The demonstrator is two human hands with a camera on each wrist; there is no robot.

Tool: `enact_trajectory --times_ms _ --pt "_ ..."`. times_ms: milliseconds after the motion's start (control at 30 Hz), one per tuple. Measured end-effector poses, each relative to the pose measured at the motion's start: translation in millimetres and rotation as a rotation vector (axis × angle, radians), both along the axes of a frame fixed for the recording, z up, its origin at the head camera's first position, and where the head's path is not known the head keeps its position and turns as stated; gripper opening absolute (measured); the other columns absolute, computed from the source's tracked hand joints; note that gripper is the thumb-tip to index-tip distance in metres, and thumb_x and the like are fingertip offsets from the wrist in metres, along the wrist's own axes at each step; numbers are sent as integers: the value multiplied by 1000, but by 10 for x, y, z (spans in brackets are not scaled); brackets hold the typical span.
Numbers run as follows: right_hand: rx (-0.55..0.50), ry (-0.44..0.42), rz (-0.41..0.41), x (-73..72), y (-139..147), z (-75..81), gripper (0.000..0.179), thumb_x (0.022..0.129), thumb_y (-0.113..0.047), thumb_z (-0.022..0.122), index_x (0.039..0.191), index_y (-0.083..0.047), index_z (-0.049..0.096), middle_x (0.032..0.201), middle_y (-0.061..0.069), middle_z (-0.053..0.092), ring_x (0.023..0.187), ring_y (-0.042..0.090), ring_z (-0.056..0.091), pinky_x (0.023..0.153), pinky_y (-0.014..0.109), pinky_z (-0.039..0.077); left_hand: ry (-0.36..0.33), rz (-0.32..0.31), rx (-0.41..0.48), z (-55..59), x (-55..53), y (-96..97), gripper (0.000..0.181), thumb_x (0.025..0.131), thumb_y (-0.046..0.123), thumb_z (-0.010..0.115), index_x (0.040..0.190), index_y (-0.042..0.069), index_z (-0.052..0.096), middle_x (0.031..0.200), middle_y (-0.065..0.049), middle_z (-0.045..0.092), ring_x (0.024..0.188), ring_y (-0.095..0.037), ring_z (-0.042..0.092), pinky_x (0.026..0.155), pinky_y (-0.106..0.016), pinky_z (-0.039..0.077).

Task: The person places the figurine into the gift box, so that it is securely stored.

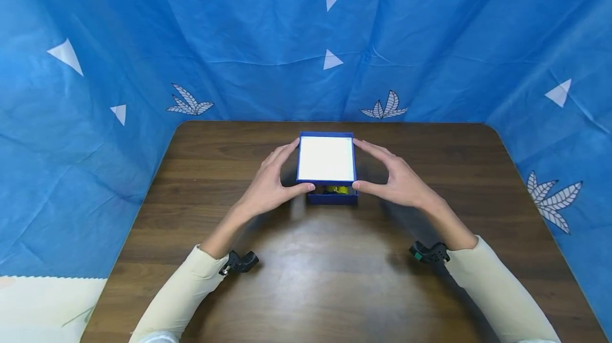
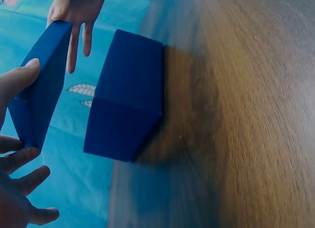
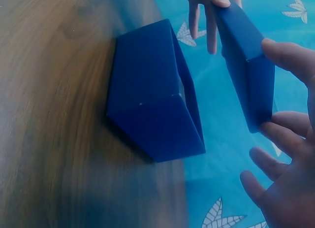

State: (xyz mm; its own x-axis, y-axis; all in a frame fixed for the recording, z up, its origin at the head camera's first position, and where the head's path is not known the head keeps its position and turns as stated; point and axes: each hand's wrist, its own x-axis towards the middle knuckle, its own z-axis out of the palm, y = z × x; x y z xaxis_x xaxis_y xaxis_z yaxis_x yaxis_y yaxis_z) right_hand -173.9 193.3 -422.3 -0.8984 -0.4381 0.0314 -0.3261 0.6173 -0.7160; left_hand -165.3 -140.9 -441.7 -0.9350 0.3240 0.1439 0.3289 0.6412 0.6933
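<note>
A square blue box lid (image 1: 326,159) with a bright white face hangs over an uncovered blue box (image 1: 332,199) on the table. My left hand (image 1: 265,183) pinches the lid's left side between thumb and forefinger. On the opposite side, my right hand (image 1: 401,181) grips it the same way, the other fingers spread in the right wrist view. Both wrist views show a gap between the lid (image 2: 43,75) and the box (image 3: 152,90) below. Something yellow (image 1: 340,189) peeks out inside the box; the lid hides most of the contents.
The brown wooden table (image 1: 296,279) reaches back to a blue curtain (image 1: 268,29) printed with white triangles and leaves, which also runs along both sides. A dark wrist strap device (image 1: 239,262) sits on the left wrist, another (image 1: 430,253) on the right.
</note>
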Motion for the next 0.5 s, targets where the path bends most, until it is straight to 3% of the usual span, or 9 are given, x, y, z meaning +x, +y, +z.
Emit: enact_trajectory --times_ms 267,500 --pt "-29 -2 -8 25 75 22 93 93 -42 83 168 -48 29 180 -5 29 167 38 25 123 83 24 24 -28 -3 30 -5 45 111 85 58 88 172 40 22 172 -6 41 160 -32 39 128 -71 29" --pt "-101 23 16 64 157 -21 87 95 -34 81 168 -43 34 178 -7 33 159 35 40 122 75 35 76 -83 20 54 -2 52 110 84 44 93 172 35 27 170 -4 46 157 -29 43 129 -68 29"
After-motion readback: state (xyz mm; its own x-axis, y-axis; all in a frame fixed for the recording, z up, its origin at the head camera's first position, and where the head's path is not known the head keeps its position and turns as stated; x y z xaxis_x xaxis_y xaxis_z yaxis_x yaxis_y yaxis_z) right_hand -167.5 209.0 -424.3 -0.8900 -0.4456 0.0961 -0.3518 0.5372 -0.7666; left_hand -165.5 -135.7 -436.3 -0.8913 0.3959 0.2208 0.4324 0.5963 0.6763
